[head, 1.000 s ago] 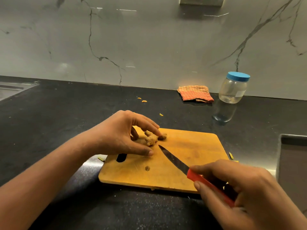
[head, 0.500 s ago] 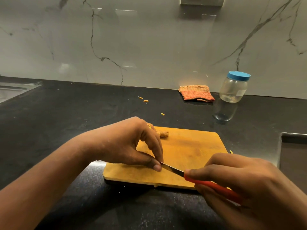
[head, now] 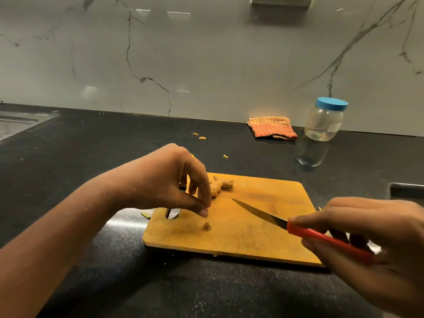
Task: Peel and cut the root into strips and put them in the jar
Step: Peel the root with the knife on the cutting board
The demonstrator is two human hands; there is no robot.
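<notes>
2 fingertips (head: 203, 212) of your left hand (head: 165, 180), the thumb and forefinger, were pressed on the blade of the knife (head: 275, 220) 0.5 s ago. Now they are off it, and they meet tip to tip just above the cutting board (head: 252, 239). The other fingers curl downward behind them. You cannot tell whether a sliver is caught in that pinch.

Directly under those tips, 1 small cut piece (head: 206, 226) lies on the board. Just beyond your fingers the knobbly root (head: 220, 185) rests on the board's far edge, close beside your knuckles. It is unpeeled as far as can be seen.

To the right of the pinch the blade now sits clear in the middle of the board, with its tip aimed toward the root. Your right hand (head: 371, 244) grips the red handle, fingers wrapped round it and thumb along the top.

Farther out, past the root, 3 orange scraps (head: 202, 137) lie on the black counter (head: 91, 157). Well beyond your right hand the jar (head: 323, 122) stands by the wall with its blue lid (head: 332, 103) on. A folded orange cloth (head: 271, 128) lies just to its left.
</notes>
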